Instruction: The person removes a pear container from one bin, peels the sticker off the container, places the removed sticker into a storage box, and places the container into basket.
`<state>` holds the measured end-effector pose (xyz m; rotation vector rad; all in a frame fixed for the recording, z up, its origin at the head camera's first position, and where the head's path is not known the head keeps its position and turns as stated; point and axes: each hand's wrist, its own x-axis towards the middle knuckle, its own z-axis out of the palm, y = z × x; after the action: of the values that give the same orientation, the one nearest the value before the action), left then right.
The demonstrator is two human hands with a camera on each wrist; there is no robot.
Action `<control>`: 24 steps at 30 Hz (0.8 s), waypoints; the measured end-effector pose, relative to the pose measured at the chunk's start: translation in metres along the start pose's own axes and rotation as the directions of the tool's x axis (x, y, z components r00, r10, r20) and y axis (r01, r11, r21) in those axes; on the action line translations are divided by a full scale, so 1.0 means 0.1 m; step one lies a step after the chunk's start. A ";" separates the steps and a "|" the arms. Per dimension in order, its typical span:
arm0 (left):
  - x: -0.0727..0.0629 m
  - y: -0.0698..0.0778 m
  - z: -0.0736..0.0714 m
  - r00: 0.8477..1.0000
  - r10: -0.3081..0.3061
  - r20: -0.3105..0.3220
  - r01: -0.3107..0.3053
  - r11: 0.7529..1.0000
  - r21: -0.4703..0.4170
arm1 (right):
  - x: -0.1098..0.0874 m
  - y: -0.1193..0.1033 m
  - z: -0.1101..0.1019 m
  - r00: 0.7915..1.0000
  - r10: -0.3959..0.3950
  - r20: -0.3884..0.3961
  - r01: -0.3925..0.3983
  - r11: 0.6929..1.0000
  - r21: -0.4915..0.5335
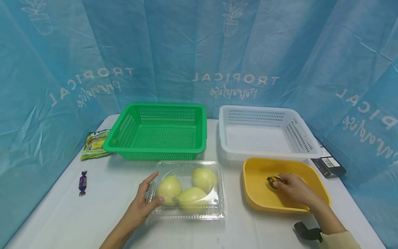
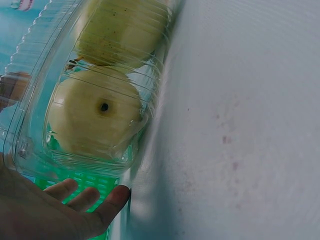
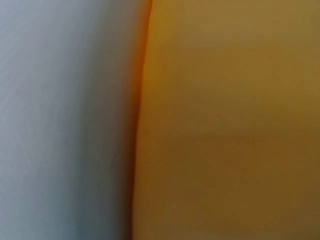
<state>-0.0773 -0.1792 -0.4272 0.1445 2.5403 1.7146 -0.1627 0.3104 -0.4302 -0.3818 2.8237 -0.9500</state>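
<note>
A clear plastic clamshell box [image 1: 219, 193] holds three pale green pears [image 1: 169, 189]. My left hand [image 1: 141, 204] is at its left side, thumb over the near left corner and fingers extended along the edge. In the left wrist view, those fingers [image 2: 112, 205] are spread beside the box's end, and a pear [image 2: 80, 112] shows through the plastic. My right hand [image 1: 293, 188] reaches into a yellow basin [image 1: 311, 166] and pinches a small candy in a black and yellow wrapper [image 1: 273, 180]. Only the basin's wall [image 3: 225, 120] fills the right wrist view, with the hand hidden.
Behind stand a green basket [image 1: 155, 150] and a white basket [image 1: 264, 150]. A yellow-green snack packet [image 1: 94, 145] and a purple wrapped candy [image 1: 82, 183] lie left. Toward the right are a black box [image 1: 329, 166] and a dark smoking pipe [image 1: 306, 231] by my forearm.
</note>
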 end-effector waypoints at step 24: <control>-0.01 0.02 0.00 1.000 -0.017 0.005 0.017 1.000 -0.013 | 0.00 -0.01 0.06 0.996 0.038 0.084 -0.032 0.997 -0.066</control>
<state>-0.0760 -0.1787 -0.4254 0.1255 2.5190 1.7223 -0.1617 0.3066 -0.4342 -0.3697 2.7794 -0.8178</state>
